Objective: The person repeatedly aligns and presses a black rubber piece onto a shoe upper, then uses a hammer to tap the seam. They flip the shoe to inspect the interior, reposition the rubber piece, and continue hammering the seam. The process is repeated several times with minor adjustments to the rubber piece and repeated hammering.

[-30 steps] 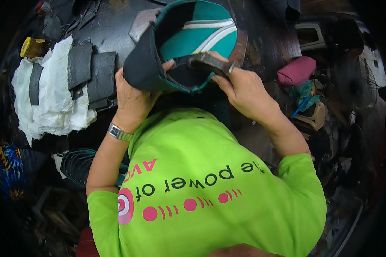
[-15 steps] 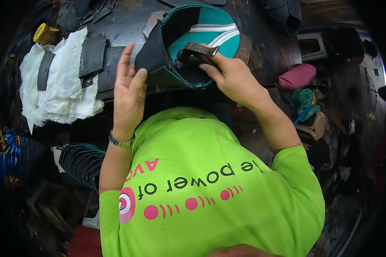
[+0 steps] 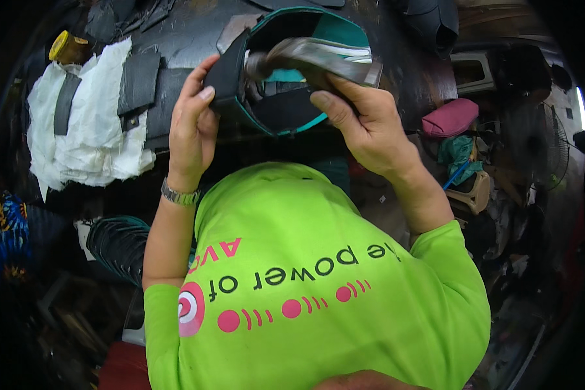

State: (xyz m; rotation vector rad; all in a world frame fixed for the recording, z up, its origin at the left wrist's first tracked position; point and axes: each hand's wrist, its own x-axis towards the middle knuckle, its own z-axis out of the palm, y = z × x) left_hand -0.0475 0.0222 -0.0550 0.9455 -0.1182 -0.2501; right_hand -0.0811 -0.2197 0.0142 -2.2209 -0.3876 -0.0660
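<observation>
My right hand point(image 3: 364, 120) is closed around a hammer point(image 3: 318, 55), whose head is blurred by motion over the opening of a black and teal bag-like piece point(image 3: 286, 120). This piece stands on its side on the dark table, with its hollow toward me and a white-striped teal panel inside, partly covered by the hammer. Against its black left wall is my left hand point(image 3: 195, 120), upright with fingers apart. Its fingertips reach the wall's edge, and it grips nothing that I can see. A metal watch point(image 3: 179, 194) circles the left wrist.
White cloth sheets point(image 3: 97, 123) with black strips point(image 3: 140, 84) on them lie left on the dark table point(image 3: 195, 32). Behind them stands a yellow-lidded jar point(image 3: 68, 49). A pink pouch point(image 3: 450, 117) sits at the right edge. Stacked dark pieces point(image 3: 117, 244) are low on the left.
The hammer has swung up and its head now sits further left, toward the piece's left wall. My left hand's fingers have come closer to that wall.
</observation>
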